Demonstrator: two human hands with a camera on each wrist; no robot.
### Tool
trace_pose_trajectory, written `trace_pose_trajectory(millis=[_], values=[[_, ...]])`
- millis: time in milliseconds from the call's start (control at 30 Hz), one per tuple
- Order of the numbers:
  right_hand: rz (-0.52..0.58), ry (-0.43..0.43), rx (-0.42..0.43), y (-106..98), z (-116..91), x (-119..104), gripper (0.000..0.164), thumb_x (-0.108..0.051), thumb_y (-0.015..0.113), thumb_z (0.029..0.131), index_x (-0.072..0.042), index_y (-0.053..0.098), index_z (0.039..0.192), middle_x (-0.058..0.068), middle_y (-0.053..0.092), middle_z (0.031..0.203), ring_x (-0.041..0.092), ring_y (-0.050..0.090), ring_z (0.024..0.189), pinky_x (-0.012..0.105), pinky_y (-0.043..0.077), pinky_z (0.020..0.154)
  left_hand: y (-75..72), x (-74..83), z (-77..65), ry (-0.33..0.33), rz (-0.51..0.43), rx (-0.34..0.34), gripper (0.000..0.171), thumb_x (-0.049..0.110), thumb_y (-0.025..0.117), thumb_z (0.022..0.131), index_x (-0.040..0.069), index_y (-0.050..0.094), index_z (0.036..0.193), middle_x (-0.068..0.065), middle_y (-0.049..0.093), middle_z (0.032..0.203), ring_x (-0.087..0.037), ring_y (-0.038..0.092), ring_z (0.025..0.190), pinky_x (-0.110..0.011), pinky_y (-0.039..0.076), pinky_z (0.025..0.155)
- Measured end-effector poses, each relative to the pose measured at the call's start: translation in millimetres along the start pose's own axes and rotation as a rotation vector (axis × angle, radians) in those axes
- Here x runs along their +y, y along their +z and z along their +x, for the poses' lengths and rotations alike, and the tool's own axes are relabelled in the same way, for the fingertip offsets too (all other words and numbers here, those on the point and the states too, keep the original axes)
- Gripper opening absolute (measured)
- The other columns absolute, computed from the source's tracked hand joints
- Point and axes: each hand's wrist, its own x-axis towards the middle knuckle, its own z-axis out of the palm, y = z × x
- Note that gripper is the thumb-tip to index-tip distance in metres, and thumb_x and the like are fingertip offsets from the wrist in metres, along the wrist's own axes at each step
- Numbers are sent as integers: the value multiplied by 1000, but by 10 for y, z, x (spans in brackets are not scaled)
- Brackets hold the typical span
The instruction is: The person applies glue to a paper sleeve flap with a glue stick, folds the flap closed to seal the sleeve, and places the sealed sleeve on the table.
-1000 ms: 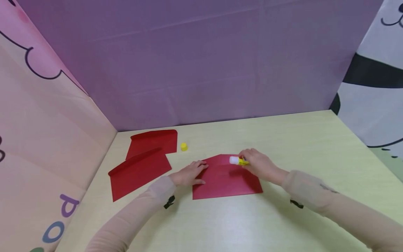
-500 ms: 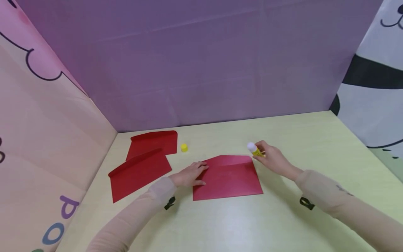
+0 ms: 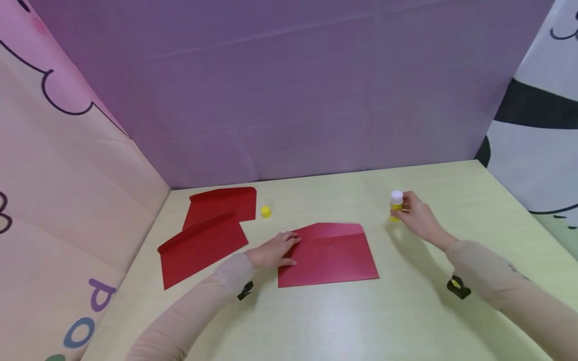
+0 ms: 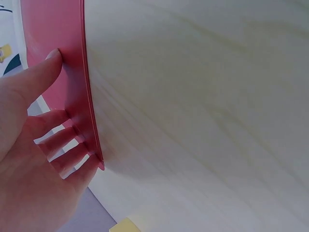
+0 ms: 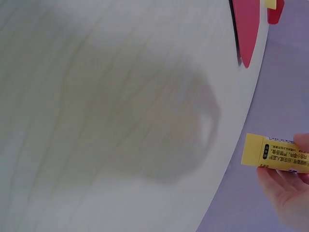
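Note:
A red envelope (image 3: 331, 260) lies on the table with its flap raised at the far side. At its left edge, my left hand (image 3: 272, 250) rests with fingers extended and thumb spread apart; the left wrist view shows the fingertips touching the envelope (image 4: 46, 34). To the right of the envelope, my right hand (image 3: 422, 220) grips a yellow glue stick (image 3: 396, 204) upright between thumb and fingers, white end up. The right wrist view shows the yellow lower end of the glue stick (image 5: 258, 151) with dark printing, hanging over the table.
Two more red envelopes overlap at the left, the nearer envelope (image 3: 203, 255) partly covering the farther envelope (image 3: 226, 200). A yellow cap (image 3: 266, 212) sits beside them. A purple curtain (image 3: 293, 100) rises along the back edge of the pale table (image 3: 334, 326).
My right hand has moved right, away from the envelope's flap, and turned the glue stick from lying flat to upright. The left hand has stayed on the envelope.

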Motion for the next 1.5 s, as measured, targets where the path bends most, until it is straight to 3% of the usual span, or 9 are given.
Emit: trace_pose_trajectory(millis=[333,567,800,1500], values=[[-18,31,80,-165,27,213,41,-1,55,84,20,33,110,40,45,108,50,47,100,50,43,81,-7,1,4,-10,-3,-2,65,30,62,82,8,33,136,-7,28,140,-22,26,126,-33,34,99],[-14,91,96,-255,37,324,44,-4,54,85,21,30,113,41,42,111,50,46,103,38,47,79,-15,22,-1,-10,-7,-2,66,30,62,82,8,33,136,-7,28,140,-22,26,127,-34,35,98],[-2,138,80,-312,35,370,48,-5,51,87,23,26,116,43,37,115,52,41,107,52,37,87,-27,42,-1,-8,-10,-4,65,31,61,82,8,32,136,-7,27,140,-22,26,127,-34,34,99],[-6,146,70,-307,4,445,49,-3,51,85,25,25,116,45,36,114,54,41,104,53,37,86,-17,36,23,-16,-13,-2,68,30,64,80,9,32,136,-7,28,140,-22,26,126,-34,37,96]])
